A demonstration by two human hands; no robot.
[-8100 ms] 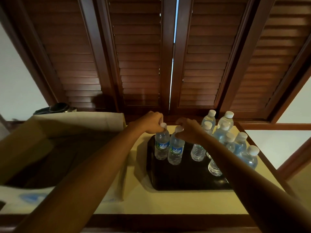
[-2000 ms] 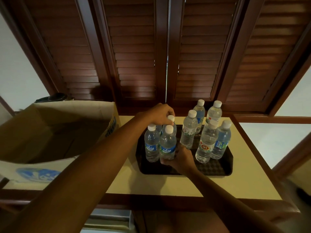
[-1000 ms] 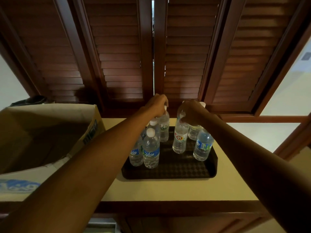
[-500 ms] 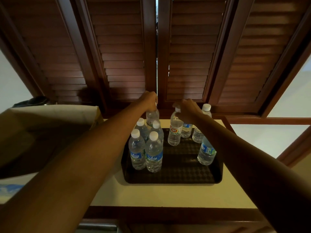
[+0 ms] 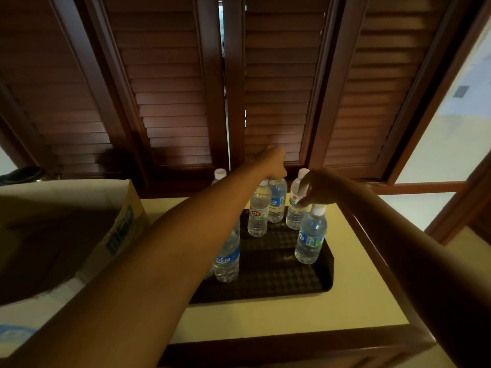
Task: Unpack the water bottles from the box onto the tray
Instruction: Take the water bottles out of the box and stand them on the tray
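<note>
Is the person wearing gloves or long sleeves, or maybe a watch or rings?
No. Both arms are bare as far as the picture shows, with no sleeves in view. The left hand and the right hand have no gloves. No watch or bracelet shows on either wrist. The light is dim, so a thin ring would be hard to spot, but none can be seen.

A single wide-angle view is provided, taken from head height and directed forward and downward along both outstretched forearms. The left hand and right hand are seen near the frame's centre, over the far end of the dark tray. The box is cut off at the left edge. Louvred shutters fill the upper half, their lines bent by the lens. No second view is supplied for comparison.
</note>
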